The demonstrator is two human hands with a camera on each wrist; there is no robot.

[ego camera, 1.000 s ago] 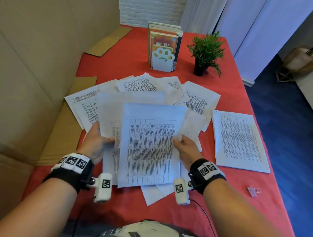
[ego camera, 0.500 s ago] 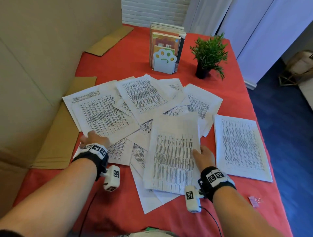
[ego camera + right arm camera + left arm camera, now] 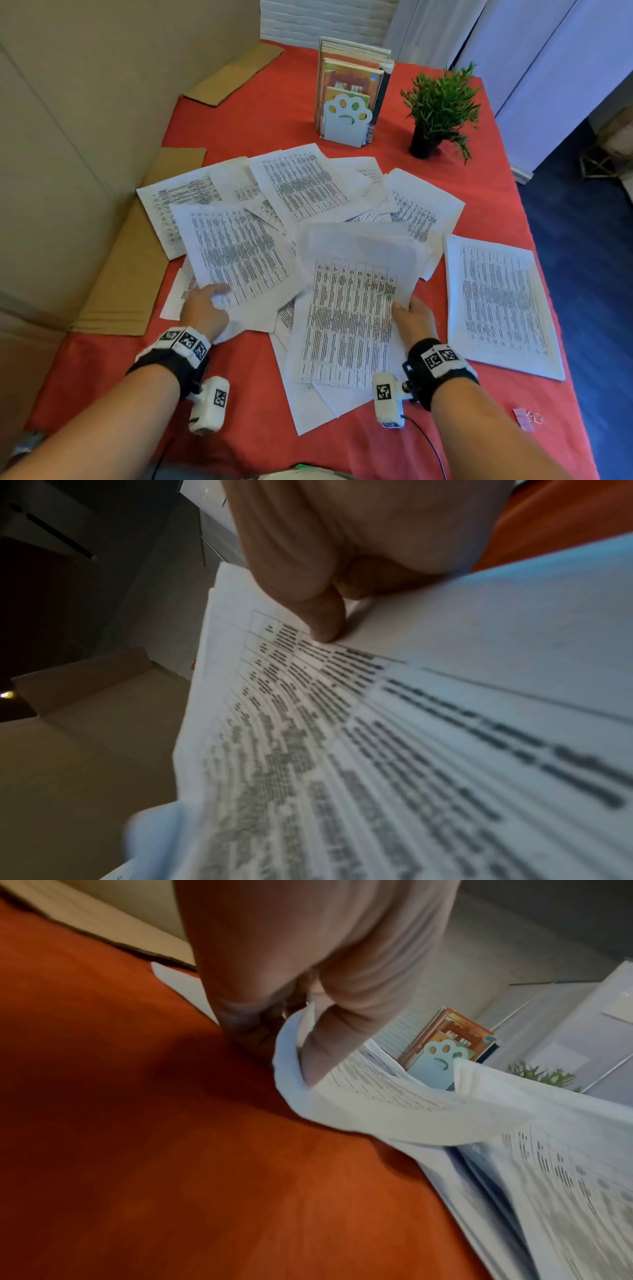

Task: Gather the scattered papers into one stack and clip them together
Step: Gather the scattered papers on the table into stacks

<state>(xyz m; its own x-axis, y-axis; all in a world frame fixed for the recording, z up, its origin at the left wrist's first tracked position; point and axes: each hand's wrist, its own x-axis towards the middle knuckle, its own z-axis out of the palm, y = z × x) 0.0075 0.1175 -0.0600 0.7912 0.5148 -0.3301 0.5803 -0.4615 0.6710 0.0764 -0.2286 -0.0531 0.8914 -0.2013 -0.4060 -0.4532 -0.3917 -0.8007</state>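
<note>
Nearest me, both wrists hang low over the red tablecloth [image 3: 260,113], mid-gather. My right hand [image 3: 412,317] pinches the right edge of a printed sheet [image 3: 346,318] at the top of a small held bundle, thumb on the print and the other fingers tucked beneath, as the right wrist view shows. My left hand [image 3: 205,310] has curled round the near corner of another printed page [image 3: 236,253], lifting and bending that corner off the cloth; the left wrist view shows the paper wrapped over the thumb.

I judge this the collecting step, well short of done: only a few pages sit in the right-hand bundle, and the rest of the scattered papers [image 3: 301,185] fan out beyond both hands, overlapping at odd angles. A separate sheaf [image 3: 500,301] lies flat just to the right of my right hand, apart from the main spread. The next move, as I read it, calls for carrying the left-hand page across onto the bundle and squaring the edges before reaching farther out.

The clip [image 3: 527,418], small and pinkish, rests near the table's right edge, close by my right forearm and untouched.

Farther back stand a paw-shaped book holder [image 3: 346,120] with books and a potted plant [image 3: 440,106], both clear of the papers, with cardboard [image 3: 133,260] along the left edge.
</note>
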